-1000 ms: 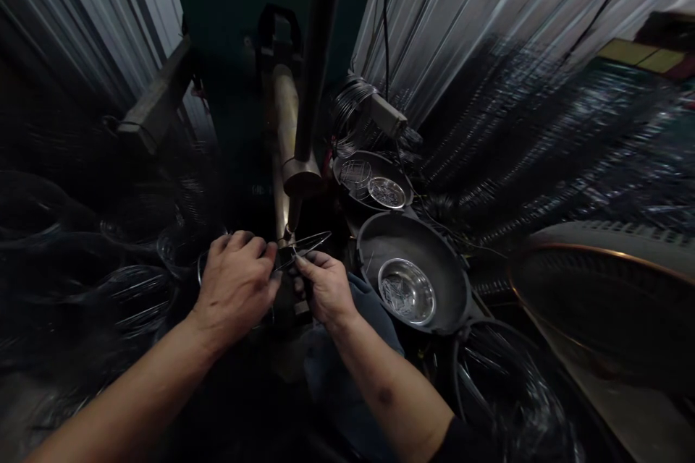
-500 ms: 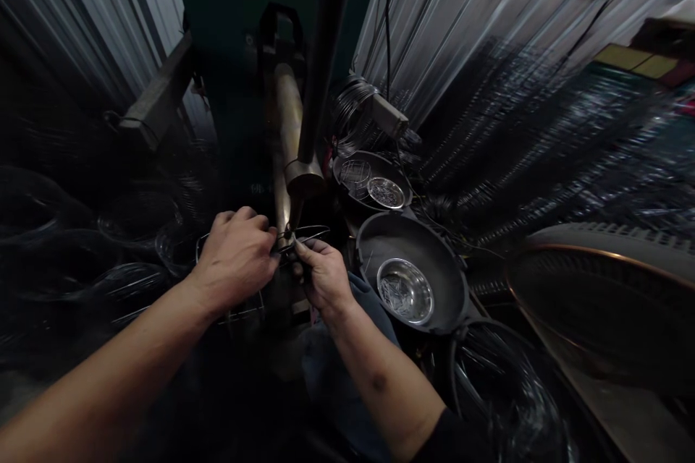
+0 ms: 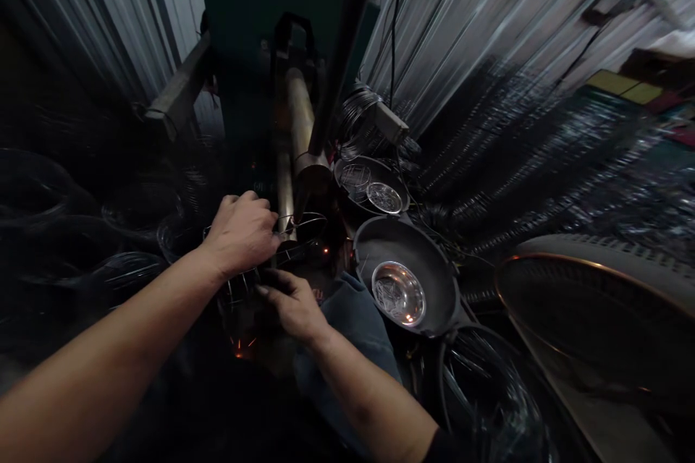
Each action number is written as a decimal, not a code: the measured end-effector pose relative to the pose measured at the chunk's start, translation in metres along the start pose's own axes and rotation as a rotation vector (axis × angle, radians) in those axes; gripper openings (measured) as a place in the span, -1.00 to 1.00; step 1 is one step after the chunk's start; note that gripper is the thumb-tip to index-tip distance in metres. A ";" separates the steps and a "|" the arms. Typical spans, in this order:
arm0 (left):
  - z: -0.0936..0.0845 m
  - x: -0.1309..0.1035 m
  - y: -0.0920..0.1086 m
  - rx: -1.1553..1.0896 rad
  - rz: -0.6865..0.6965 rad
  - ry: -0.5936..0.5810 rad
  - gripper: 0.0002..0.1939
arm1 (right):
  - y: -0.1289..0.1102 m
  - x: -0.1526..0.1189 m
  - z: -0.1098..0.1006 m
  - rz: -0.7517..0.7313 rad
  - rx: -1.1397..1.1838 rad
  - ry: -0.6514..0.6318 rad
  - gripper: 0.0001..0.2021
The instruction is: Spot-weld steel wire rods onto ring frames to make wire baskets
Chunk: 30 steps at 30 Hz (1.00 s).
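A round wire frame (image 3: 312, 219) sits at the tip of the machine's lower metal arm (image 3: 285, 192), under the thick brass-coloured cylinder (image 3: 301, 112). My left hand (image 3: 242, 228) is closed on the left side of the wire frame, its fingertips hidden behind the knuckles. Lower and to the right, my right hand (image 3: 292, 300) reaches to the frame's lower wires with thumb and fingers close together; what lies between them is too dark to make out. Orange sparks glow below my hands and beside the arm tip.
Right of my knee, a dark round pan (image 3: 439, 275) holds a shiny metal bowl (image 3: 399, 293) with small wire pieces. Another pan (image 3: 347, 192) stands behind it. A large fan (image 3: 586, 304) is at the right, with stacked wire goods (image 3: 543, 137) behind. Wire rings lie at the left.
My right hand has moved down and left, away from the arm tip. Sparks have appeared. My left hand stays at the frame, and the whole view has shifted slightly.
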<state>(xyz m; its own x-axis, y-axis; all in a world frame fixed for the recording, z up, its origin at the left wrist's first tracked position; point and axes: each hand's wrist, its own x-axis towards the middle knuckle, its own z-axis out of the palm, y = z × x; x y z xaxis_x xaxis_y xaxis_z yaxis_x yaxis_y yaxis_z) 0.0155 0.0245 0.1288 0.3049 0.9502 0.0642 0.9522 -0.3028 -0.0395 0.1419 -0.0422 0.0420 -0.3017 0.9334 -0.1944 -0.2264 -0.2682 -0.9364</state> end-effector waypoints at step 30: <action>0.031 -0.258 -0.030 -0.235 -0.707 0.214 -0.55 | 0.081 -0.071 -0.102 0.111 -1.076 -0.038 -0.54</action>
<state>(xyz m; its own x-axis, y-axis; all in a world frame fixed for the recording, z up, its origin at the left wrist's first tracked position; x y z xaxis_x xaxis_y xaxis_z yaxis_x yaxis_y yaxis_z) -0.0927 -0.2091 0.0826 -0.4028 0.8959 0.1876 0.8933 0.3402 0.2937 0.2389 -0.1057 -0.0500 -0.3034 0.9036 -0.3024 0.7303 0.0166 -0.6829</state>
